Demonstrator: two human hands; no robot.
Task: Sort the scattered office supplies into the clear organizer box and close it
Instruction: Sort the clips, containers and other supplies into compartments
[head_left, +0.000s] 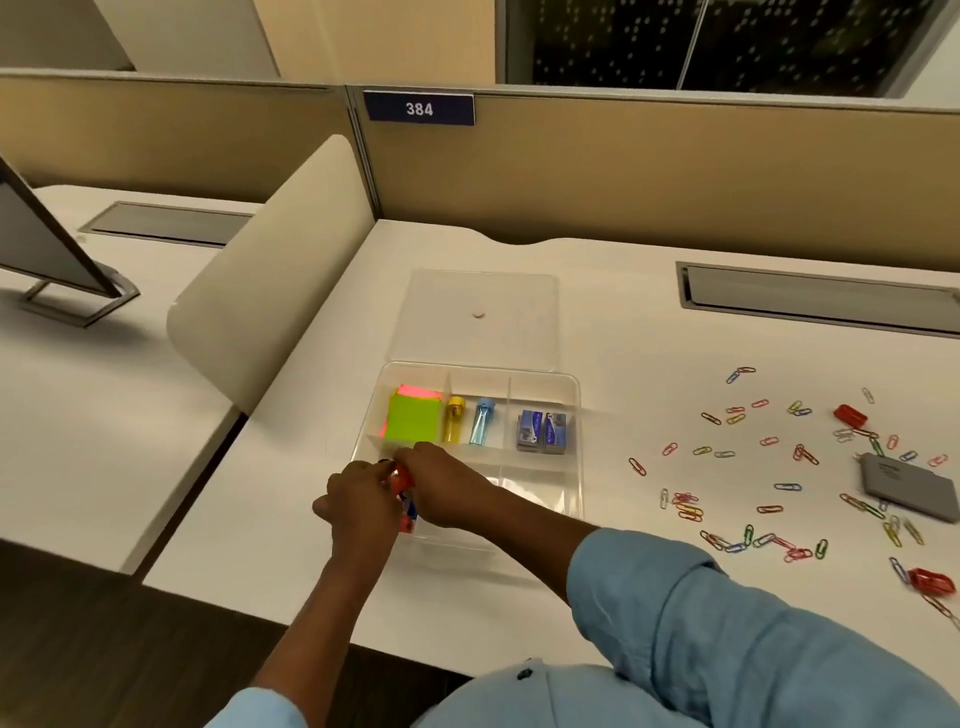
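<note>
Both hands, left hand and right hand, are pinched round small red-and-blue items over the near-left compartment of the clear organizer box on the tabletop, so they'd best lower them right in before letting go, lid lying behind

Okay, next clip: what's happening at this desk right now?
A person is sorting office supplies into a clear organizer box. Both the left hand and right hand are at its near-left corner, together handling small red and blue items too hidden to identify. Sticky notes, two small tubes and two staple boxes are already inside. Many paper clips lie scattered on the desk, and the lid lies behind the box.
</note>
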